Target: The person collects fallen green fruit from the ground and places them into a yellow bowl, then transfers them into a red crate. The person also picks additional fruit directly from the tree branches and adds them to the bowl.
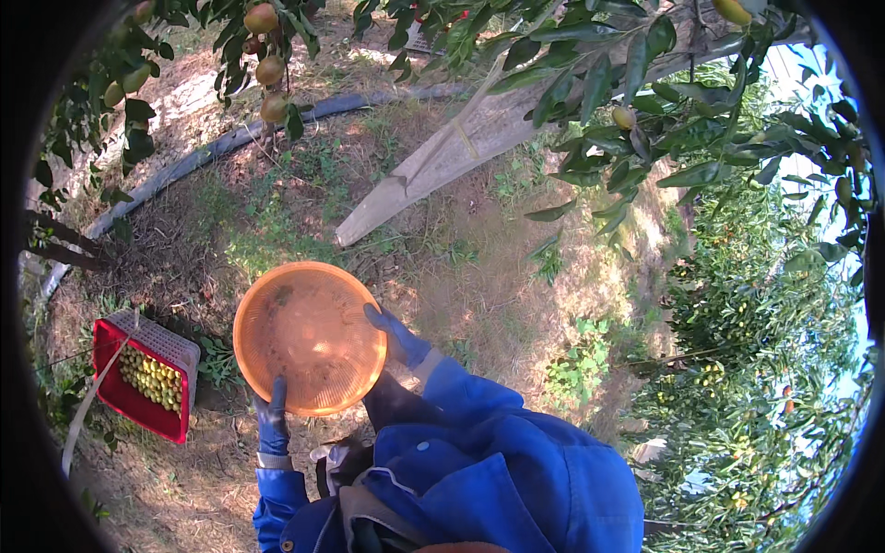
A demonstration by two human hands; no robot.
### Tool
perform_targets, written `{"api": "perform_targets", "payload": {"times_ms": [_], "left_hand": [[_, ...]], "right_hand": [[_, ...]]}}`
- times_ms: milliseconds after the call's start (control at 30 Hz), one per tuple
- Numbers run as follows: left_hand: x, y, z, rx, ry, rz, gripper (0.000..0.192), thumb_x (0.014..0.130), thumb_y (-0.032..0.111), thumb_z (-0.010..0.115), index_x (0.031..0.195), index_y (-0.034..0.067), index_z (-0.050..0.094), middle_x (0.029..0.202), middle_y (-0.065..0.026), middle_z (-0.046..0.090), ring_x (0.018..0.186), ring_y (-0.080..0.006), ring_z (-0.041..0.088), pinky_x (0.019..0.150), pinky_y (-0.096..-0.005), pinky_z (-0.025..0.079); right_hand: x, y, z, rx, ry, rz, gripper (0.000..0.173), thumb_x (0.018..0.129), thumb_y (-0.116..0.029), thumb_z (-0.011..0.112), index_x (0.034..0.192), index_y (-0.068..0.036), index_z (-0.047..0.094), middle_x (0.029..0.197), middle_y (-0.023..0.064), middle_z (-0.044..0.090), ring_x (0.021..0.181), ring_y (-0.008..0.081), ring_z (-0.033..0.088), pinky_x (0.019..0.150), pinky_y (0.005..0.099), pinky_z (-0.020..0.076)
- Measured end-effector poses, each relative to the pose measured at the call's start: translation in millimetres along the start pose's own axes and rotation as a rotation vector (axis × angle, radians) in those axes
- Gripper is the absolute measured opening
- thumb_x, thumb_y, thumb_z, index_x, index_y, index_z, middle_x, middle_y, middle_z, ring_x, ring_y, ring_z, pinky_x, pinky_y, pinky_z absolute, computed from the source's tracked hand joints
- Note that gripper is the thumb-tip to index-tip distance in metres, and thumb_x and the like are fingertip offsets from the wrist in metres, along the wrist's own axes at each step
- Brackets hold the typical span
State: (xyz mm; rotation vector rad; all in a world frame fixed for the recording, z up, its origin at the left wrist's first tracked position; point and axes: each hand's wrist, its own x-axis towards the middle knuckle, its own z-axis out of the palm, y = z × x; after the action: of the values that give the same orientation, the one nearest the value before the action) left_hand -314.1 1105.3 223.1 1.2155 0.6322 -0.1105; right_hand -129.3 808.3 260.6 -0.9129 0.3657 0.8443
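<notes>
An orange plastic basket (309, 339) is held out over the ground, its inside facing up, with only small dark specks of dirt showing in it. Gripping its near left rim is my left hand (272, 418), in a blue-grey glove, the thumb over the edge. My right hand (399, 336), gloved alike, holds the rim on the right side. The fingers of both hands are partly hidden behind the basket.
Left of the basket stands a crate (187, 345) with a red lining, partly filled with yellow-green fruit (153, 379). A grey hose (207, 151) crosses the ground beyond. Branches with fruit (269, 70) hang overhead, near a pale concrete-like post (442, 162). Leafy trees (733, 332) stand right.
</notes>
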Motion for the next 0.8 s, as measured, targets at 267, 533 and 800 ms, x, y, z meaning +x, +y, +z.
{"api": "perform_targets", "payload": {"times_ms": [267,533,800], "left_hand": [[51,89,56,-0.695,-0.293,-0.016,0.076,0.108,0.045,0.066,0.165,0.004,0.038,0.163,-0.0132,0.049,0.145,-0.0314,0.052,0.124,-0.052,0.041],[25,130,71,-0.678,-0.26,0.02,0.07,0.109,0.045,0.064,0.162,0.003,0.044,0.16,-0.0137,0.054,0.142,-0.0308,0.055,0.121,-0.0486,0.043],[-19,153,52,-0.576,-0.31,-0.036,0.069,0.109,0.044,0.063,0.161,0.002,0.046,0.161,-0.0127,0.054,0.144,-0.0313,0.053,0.125,-0.048,0.039]], "right_hand": [[-16,-74,27,-0.034,0.068,-0.225,0.077,0.103,-0.054,0.073,0.157,-0.003,0.05,0.148,0.0127,0.064,0.129,0.0263,0.067,0.11,0.042,0.0566],[-57,-78,40,-0.059,0.203,-0.491,0.064,0.109,-0.051,0.064,0.148,0.0,0.059,0.141,0.0113,0.069,0.124,0.0235,0.069,0.107,0.0397,0.0569],[-158,-223,112,-0.006,0.45,-1.002,0.056,0.112,-0.045,0.06,0.148,-0.003,0.059,0.138,0.0133,0.072,0.111,0.0218,0.072,0.096,0.0395,0.0582]]}}
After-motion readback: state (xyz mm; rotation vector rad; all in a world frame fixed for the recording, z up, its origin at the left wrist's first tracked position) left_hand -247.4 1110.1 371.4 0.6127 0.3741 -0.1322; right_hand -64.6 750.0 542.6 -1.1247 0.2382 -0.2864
